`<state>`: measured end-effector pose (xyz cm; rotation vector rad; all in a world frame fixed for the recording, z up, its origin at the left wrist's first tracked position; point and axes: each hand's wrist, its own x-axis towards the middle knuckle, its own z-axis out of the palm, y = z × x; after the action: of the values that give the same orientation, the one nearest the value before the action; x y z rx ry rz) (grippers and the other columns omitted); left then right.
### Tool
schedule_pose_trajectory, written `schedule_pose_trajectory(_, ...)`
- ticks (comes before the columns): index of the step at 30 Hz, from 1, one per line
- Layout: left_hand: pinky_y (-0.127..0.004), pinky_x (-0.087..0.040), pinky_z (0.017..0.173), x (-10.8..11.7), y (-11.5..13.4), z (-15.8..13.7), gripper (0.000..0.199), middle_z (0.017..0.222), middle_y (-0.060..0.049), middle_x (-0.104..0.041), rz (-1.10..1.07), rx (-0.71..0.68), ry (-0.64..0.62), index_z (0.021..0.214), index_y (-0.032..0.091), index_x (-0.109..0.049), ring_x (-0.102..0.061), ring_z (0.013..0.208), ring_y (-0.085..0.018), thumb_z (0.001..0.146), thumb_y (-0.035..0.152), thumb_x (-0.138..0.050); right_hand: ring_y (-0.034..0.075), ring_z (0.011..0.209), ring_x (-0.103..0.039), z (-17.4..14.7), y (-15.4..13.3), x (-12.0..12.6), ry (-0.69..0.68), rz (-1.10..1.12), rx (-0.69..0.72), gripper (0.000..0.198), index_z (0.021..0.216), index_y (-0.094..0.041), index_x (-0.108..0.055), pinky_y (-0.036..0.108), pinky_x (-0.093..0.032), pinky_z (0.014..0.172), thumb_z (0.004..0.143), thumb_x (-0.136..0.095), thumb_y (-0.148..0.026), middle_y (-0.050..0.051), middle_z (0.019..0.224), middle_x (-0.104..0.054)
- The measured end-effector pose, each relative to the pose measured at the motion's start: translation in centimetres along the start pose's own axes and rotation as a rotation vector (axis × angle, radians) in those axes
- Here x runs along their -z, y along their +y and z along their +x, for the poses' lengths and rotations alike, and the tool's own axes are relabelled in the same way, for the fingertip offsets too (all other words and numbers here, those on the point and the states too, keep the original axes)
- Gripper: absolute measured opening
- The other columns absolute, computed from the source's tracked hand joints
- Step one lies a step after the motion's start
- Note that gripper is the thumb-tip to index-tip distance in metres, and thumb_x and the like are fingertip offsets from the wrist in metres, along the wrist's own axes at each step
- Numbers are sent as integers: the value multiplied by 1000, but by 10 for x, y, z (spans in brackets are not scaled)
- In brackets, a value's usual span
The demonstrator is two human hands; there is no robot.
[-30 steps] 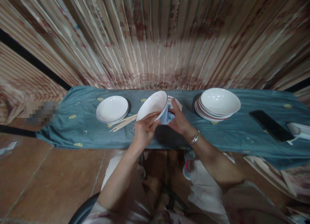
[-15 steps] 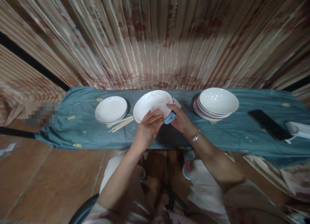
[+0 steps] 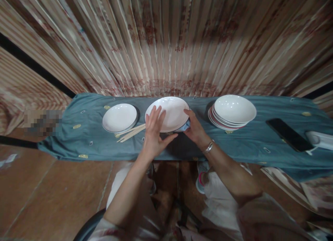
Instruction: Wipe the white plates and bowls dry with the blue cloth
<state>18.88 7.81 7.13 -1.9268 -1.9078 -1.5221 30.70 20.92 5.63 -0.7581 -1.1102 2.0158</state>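
Note:
A white plate with a dark rim is in front of me at the middle of the table, tilted slightly. My right hand grips its right edge, thumb over the rim, with a blue cloth bunched between the fingers and the plate. My left hand is spread at the plate's lower left, fingers over its face and thumb pointing right; whether the fingers touch it I cannot tell. Several wooden chopsticks lie to the left of that hand, beside a small stack of white plates.
A stack of white bowls stands on the right of the teal tablecloth. Farther right lie a black phone and a white object. A pleated curtain hangs behind the table.
My left hand has moved left across the plate and its fingers have spread apart. The plate and my right hand have shifted slightly right.

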Motion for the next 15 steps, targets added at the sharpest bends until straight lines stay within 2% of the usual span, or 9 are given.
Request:
schedule_pose_trajectory(2, -54, -9, 119, 1, -3, 2, 88, 158, -13, -29, -176, 205, 150, 145, 28, -38, -14, 149, -33, 69, 46, -79, 22, 97, -68, 0, -6, -1, 38, 95, -38, 34, 102, -22, -62, 37, -58, 82, 77, -57, -44, 1, 94, -74)
schedule_pose_trajectory(5, -51, -21, 118, 1, -5, 4, 79, 158, -9, -30, -650, 616, 335, 140, 31, -42, -19, 148, -30, 71, 49, -76, 23, 103, -66, 0, -13, 0, 67, 148, -8, 29, 98, -22, -61, 38, -57, 86, 76, -59, -41, 1, 96, -74)
schedule_pose_trajectory(6, -53, -27, 115, 0, -5, 5, 73, 156, -10, -36, -824, 740, 342, 135, 29, -47, -25, 146, -32, 71, 51, -74, 23, 104, -65, 0, -15, 1, 66, 151, 0, 28, 96, -23, -61, 38, -57, 87, 76, -59, -41, 1, 97, -74)
schedule_pose_trajectory(8, -57, -38, 107, 0, -1, 6, 60, 145, -12, -49, -1110, 917, 276, 123, 23, -56, -40, 137, -35, 73, 52, -71, 23, 106, -65, 0, -16, 2, 60, 151, 2, 28, 95, -23, -62, 38, -57, 87, 75, -60, -42, 1, 97, -73)
schedule_pose_trajectory(11, -58, -48, 98, -2, 5, 8, 42, 126, -11, -65, -1313, 1008, 193, 110, 18, -61, -59, 120, -32, 79, 46, -68, 23, 107, -65, -3, -16, 2, 53, 154, 1, 30, 96, -23, -62, 38, -57, 88, 75, -61, -44, 0, 97, -73)
schedule_pose_trajectory(15, -50, -55, 92, -5, 7, 8, 25, 104, -9, -73, -1306, 1051, 207, 101, 15, -62, -70, 95, -24, 80, 27, -68, 22, 108, -64, -3, -13, 1, 25, 141, 16, 33, 96, -23, -64, 37, -56, 90, 74, -64, -47, 0, 96, -74)
